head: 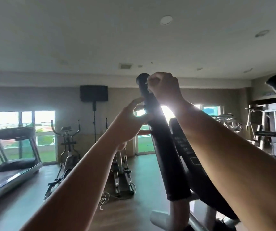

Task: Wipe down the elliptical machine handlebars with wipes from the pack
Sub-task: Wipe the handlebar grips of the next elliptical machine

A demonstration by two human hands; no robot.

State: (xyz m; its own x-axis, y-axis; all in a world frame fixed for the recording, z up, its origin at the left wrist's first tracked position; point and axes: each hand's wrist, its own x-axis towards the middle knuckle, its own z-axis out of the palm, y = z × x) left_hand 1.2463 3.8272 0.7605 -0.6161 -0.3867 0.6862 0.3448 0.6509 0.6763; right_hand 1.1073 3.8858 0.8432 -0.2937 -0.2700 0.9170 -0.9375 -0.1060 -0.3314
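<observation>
Bare forearms (233,164) rise; left hand (130,121) and right hand (164,87) both clasp the matte black cylindrical handlebar (167,155).

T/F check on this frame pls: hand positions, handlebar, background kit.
1. The left hand and right hand are on the same handlebar. True.
2. The right hand sits below the left. False: it is near the bar's top end, and the left is lower.
3. A treadmill stands at far left. True.
4. The wall screen shows a picture. False: it is dark.
5. The wipes pack is in view. False: no pack shows.
</observation>
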